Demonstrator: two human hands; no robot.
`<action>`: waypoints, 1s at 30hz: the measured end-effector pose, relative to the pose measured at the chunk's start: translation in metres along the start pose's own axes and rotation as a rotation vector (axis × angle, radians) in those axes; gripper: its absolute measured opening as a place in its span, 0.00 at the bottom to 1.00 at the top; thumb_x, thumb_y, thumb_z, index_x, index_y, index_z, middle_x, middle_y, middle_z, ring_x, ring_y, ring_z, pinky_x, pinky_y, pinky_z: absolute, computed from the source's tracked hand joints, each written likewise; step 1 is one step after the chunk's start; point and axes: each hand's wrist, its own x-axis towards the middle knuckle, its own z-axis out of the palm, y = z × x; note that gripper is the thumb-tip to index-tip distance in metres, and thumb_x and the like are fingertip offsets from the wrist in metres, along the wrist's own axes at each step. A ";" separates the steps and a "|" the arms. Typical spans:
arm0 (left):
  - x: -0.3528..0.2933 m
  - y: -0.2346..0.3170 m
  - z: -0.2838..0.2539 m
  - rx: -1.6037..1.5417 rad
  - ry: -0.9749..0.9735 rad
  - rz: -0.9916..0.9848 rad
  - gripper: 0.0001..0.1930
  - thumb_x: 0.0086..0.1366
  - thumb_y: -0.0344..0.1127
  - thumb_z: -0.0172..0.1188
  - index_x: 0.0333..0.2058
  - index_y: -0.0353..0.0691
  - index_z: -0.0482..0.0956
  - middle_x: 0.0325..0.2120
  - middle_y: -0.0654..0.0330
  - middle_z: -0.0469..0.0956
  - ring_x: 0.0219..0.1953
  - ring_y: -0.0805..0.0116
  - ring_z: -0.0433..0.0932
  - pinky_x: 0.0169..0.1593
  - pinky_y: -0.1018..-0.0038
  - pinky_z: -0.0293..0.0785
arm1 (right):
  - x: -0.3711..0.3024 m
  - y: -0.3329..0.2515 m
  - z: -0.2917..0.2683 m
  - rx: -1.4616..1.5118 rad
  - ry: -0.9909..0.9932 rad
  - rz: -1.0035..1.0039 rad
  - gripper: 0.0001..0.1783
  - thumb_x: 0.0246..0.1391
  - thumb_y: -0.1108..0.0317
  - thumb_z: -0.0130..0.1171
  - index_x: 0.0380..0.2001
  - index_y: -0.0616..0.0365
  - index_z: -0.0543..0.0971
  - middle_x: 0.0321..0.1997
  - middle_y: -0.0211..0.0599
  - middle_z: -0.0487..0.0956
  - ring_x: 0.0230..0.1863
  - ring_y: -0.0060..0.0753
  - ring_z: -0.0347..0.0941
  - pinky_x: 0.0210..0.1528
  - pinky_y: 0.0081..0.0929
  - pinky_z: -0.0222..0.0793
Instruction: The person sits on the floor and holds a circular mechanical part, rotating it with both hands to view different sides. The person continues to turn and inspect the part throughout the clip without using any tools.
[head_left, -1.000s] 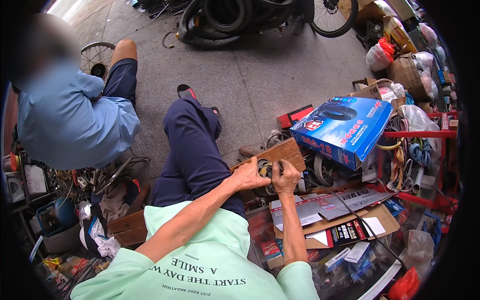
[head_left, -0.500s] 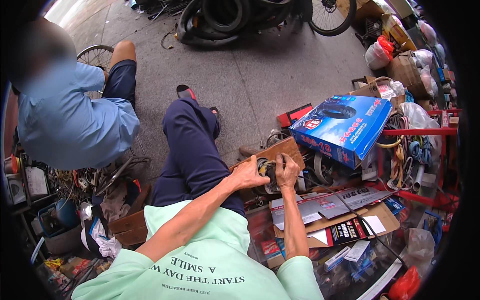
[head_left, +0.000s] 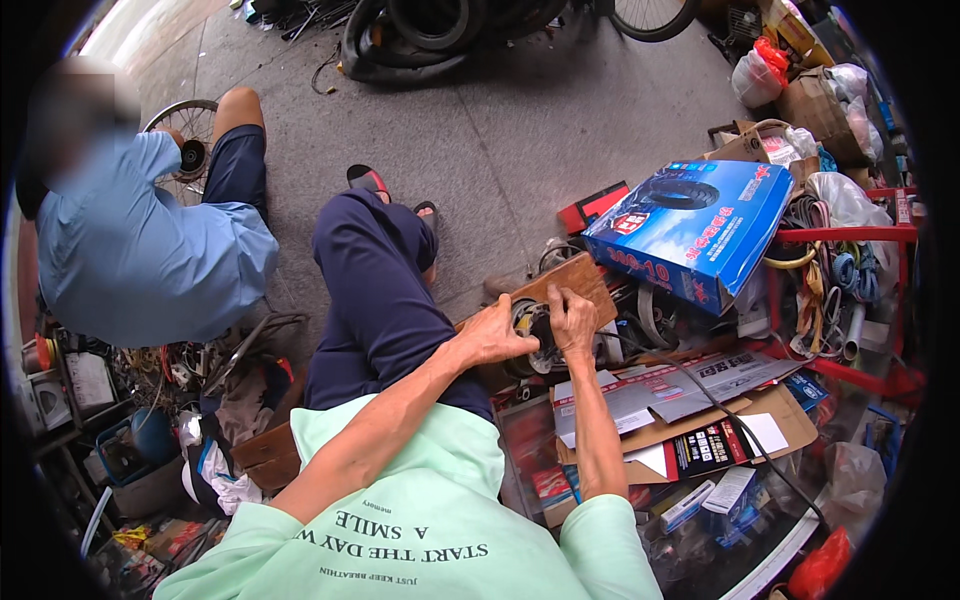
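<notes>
A round metal part (head_left: 524, 318), dark in its middle, sits between my hands against a brown wooden board (head_left: 592, 288). My left hand (head_left: 494, 334) holds its left side, with the fingers curled round the far edge and the thumb pointing toward the middle. On the other side my right hand (head_left: 573, 322) is closed, its fingertips pinched down at the part's right edge. Whatever lies between those fingertips is hidden. From beside the part a dark cable (head_left: 690, 375) runs off to the lower right.
A blue tyre box (head_left: 690, 235) lies tilted at the right, near a red metal frame (head_left: 850, 233). Flattened cardboard (head_left: 775, 432) covers the glass-topped case at my right. A co-worker in a light blue shirt (head_left: 165, 255) sits left by a spoked wheel (head_left: 196, 150). Black tyres (head_left: 400, 62) lie ahead.
The view has shifted slightly. My right fingers have spread a little from a tight bunch above the part, while my left hand keeps its hold. The co-worker's wheel shows more.
</notes>
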 end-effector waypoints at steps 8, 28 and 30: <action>0.006 -0.004 0.000 0.016 -0.031 -0.032 0.47 0.43 0.52 0.65 0.50 0.16 0.60 0.35 0.31 0.77 0.40 0.40 0.79 0.44 0.59 0.75 | 0.003 0.009 0.006 0.028 -0.009 0.023 0.33 0.59 0.41 0.50 0.20 0.63 0.80 0.20 0.59 0.76 0.27 0.62 0.75 0.31 0.49 0.68; -0.014 -0.003 0.013 0.193 0.079 0.189 0.40 0.45 0.54 0.64 0.44 0.21 0.65 0.33 0.32 0.78 0.38 0.38 0.79 0.45 0.56 0.74 | -0.025 0.014 -0.009 0.137 -0.054 0.127 0.25 0.58 0.50 0.52 0.24 0.66 0.80 0.25 0.60 0.77 0.31 0.65 0.74 0.32 0.50 0.66; -0.018 -0.003 0.016 0.176 0.097 0.185 0.39 0.46 0.54 0.63 0.45 0.22 0.65 0.31 0.32 0.78 0.36 0.37 0.79 0.43 0.54 0.74 | -0.036 0.000 -0.022 0.229 -0.050 0.124 0.22 0.57 0.54 0.52 0.23 0.66 0.79 0.25 0.60 0.77 0.30 0.65 0.74 0.32 0.49 0.66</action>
